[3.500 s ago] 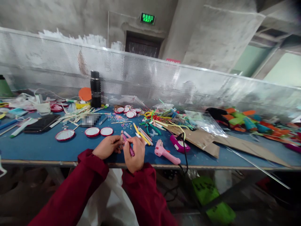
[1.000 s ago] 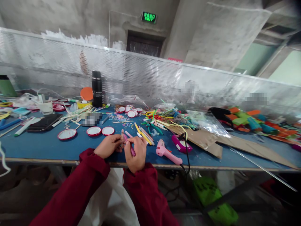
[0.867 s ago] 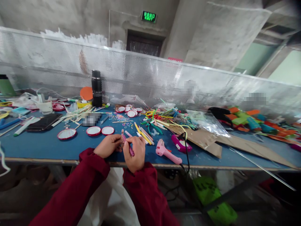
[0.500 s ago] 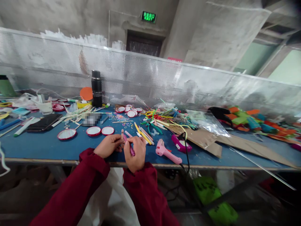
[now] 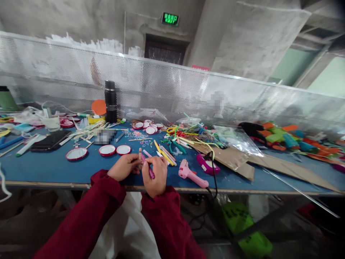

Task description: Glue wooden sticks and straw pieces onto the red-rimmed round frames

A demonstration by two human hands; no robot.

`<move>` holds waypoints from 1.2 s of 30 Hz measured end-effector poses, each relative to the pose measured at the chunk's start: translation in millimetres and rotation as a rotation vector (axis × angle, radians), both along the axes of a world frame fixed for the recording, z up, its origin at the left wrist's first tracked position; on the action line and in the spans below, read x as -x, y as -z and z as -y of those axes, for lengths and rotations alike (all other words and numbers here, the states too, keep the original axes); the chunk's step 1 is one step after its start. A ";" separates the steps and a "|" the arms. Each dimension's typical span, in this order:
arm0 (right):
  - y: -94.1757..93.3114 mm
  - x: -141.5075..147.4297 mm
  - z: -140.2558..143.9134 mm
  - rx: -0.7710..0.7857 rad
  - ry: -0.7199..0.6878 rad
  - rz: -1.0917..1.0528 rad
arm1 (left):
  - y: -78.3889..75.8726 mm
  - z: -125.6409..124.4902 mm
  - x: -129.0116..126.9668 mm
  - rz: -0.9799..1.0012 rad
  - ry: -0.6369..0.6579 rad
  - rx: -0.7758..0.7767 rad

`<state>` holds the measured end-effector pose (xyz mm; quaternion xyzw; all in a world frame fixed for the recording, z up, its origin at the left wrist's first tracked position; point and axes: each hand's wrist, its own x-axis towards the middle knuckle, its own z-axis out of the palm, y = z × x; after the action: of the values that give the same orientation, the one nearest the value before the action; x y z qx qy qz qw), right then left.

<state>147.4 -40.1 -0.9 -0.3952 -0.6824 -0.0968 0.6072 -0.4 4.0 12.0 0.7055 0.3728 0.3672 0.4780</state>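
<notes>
Right fingers (image 5: 146, 172) gripping one purple pen (image 5: 152, 174), left fingers (image 5: 134, 162) pinching one beige piece (image 5: 140, 152), one glue gun (image 5: 192, 175)

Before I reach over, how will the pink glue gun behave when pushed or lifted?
The pink glue gun looks like smooth plastic, so probably stiff. The black cord at its handle end may tug if it is lifted. Lying flat, it would likely slide, not roll.

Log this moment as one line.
left hand: holds small pale piece; right hand: holds purple pen; pink glue gun: on blue table
</notes>
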 end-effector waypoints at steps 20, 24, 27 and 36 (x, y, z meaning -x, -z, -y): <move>-0.8 0.5 -1.1 0.007 0.002 0.017 | -8.7 5.6 -2.2 -0.022 -0.013 0.004; -1.2 0.2 -0.6 0.017 -0.007 0.023 | -8.2 5.2 -2.4 -0.027 -0.012 -0.005; -1.8 0.0 0.2 0.027 -0.016 0.024 | -8.2 5.2 -2.9 -0.025 -0.020 0.000; -0.9 0.3 -1.0 0.032 -0.012 0.015 | -6.3 4.1 -1.9 -0.008 0.001 -0.003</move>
<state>147.1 -39.0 0.0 -0.4001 -0.6909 -0.0850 0.5961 1.5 -0.1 18.4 0.7079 0.3739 0.3648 0.4755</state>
